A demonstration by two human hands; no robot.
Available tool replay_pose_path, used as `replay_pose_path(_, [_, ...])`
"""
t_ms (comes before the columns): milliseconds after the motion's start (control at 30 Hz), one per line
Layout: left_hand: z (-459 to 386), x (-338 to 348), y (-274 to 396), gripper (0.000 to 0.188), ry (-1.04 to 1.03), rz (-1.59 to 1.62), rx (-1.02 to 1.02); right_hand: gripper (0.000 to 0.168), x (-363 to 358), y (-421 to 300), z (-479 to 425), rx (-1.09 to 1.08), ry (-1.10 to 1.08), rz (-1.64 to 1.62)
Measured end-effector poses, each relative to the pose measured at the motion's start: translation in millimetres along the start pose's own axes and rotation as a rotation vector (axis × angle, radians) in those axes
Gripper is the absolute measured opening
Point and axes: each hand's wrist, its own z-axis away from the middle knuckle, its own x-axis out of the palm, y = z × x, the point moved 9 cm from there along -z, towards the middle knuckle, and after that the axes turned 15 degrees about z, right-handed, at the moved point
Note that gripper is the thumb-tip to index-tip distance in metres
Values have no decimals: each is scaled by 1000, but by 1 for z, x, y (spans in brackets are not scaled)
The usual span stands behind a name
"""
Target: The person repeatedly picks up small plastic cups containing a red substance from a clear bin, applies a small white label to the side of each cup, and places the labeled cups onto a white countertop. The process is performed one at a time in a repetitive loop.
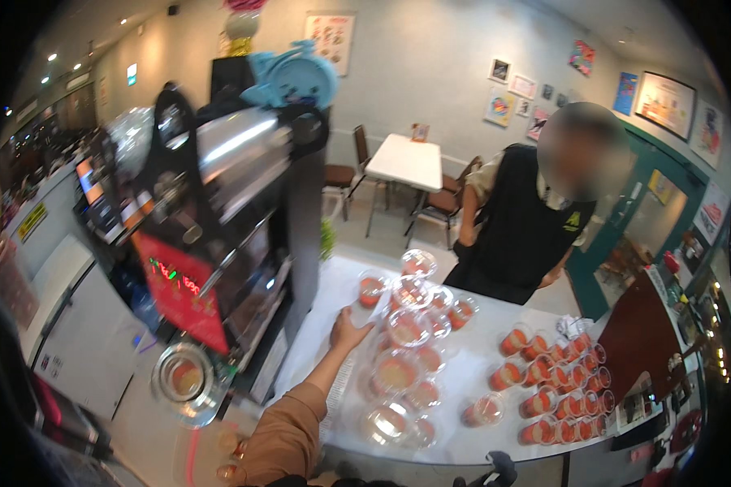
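Observation:
My left hand (348,330), at the end of a brown sleeve, reaches over the white counter (457,359). Its thumb points away from the fingers, and nothing shows in its grasp. Just beyond the fingertips stands a clear plastic cup (371,291) with red and pale contents. To the hand's right run rows of similar cups, some apparently stacked, such as a tall cup (408,329) close to the thumb. My right hand is out of view. At the left, a cup-sealing machine (183,292) has its metal cup holder (184,380) pulled out, with a filled cup (186,376) in it.
Several rows of filled cups (554,389) stand at the counter's right end, near crumpled clear plastic (571,327). A single cup (484,409) stands apart from them. Across the counter is a person in a black vest (518,231). A blue fan-like object (298,79) tops the machine.

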Motion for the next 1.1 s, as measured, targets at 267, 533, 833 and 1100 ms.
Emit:
replay_pose_path(267, [-64, 54, -9, 76, 54, 15, -24, 79, -2, 50, -29, 166, -18, 118])
replay_pose_path(533, [47, -31, 1, 56, 304, -26, 39, 77, 3, 43, -31, 162, -4, 48])
replay_pose_path(833, [246, -156, 54, 50, 284, 362, 14, 74, 10, -23, -11, 55, -5, -151])
replay_pose_path(1100, [314, -246, 92, 48, 357, 364, 114, 72, 18, -122, -1, -153, -128, -489])
